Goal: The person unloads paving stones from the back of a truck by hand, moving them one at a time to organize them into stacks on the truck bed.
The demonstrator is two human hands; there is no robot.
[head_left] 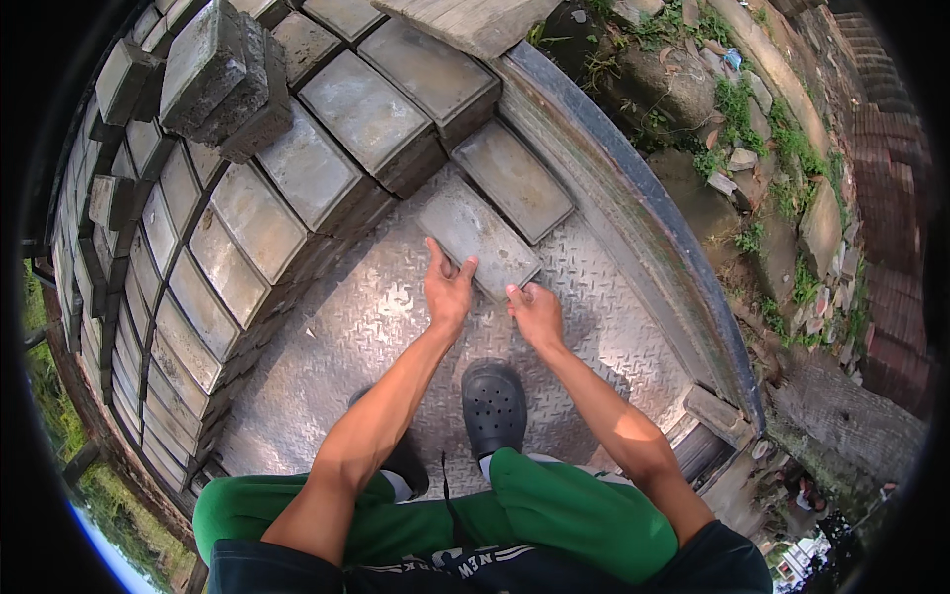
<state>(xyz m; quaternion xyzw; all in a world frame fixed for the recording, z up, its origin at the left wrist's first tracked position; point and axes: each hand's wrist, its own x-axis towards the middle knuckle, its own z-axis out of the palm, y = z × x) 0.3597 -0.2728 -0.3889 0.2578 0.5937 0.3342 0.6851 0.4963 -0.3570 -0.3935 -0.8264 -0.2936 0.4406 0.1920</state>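
Note:
A grey rectangular concrete paving block (477, 234) lies at a slant low over the metal floor, at the foot of the stacked blocks. My left hand (449, 289) grips its near left edge, thumb on the top face and the lower fingers partly hidden. At its near right corner my right hand (536, 313) holds on, thumb at the edge and fingers curled. Just beyond it, alongside the side wall, sits another paving block (515, 180). Whether the held block touches the floor I cannot tell.
Tall stacks of paving blocks (309, 163) fill the left and far side. A metal side wall (633, 213) curves along the right. Under my dark clogs (494, 404) is a chequered metal floor (332, 342). A wooden board (475, 22) lies at the far end.

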